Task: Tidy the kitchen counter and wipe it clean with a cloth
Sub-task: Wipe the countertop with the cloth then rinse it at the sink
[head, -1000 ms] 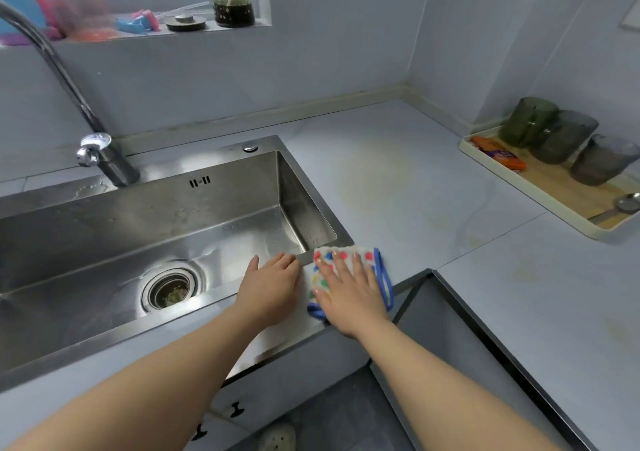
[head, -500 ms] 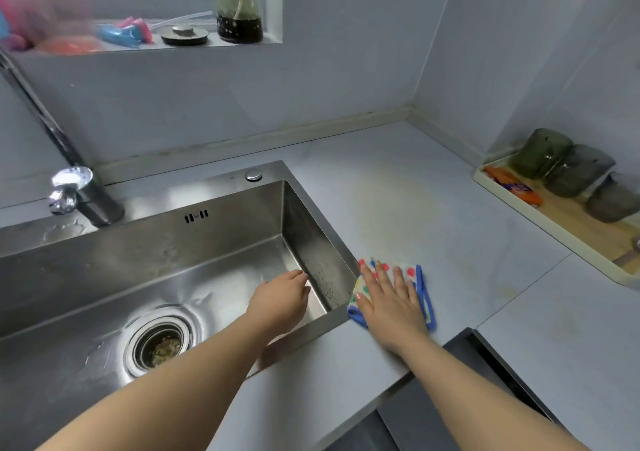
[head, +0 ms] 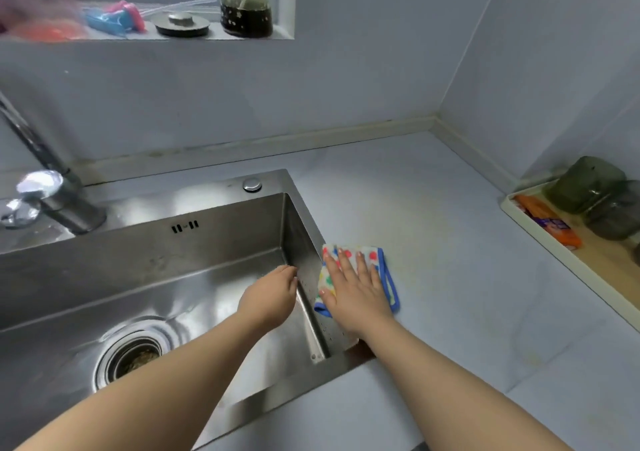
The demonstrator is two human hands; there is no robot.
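A white cloth (head: 367,254) with coloured dots and a blue edge lies on the grey counter (head: 443,229), right at the sink's right rim, one corner hanging over it. My right hand (head: 356,289) presses flat on the cloth with fingers spread. My left hand (head: 272,294) is cupped inside the steel sink (head: 221,242), fingers curled against its right wall just below the rim and the cloth. I see nothing in that hand. Faint yellowish stains mark the counter to the right of the cloth.
A faucet (head: 60,197) stands at the sink's back left, and debris sits in the drain strainer (head: 133,359). At the right, a cream tray (head: 554,249) holds dark upturned containers (head: 588,184) and an orange packet (head: 550,225). The window ledge carries a sink plug (head: 181,24), a bottle (head: 246,10) and coloured items.
My right hand slid the cloth from the counter's front edge back along the sink's right rim. My left hand left the front rim and now sits cupped inside the sink.
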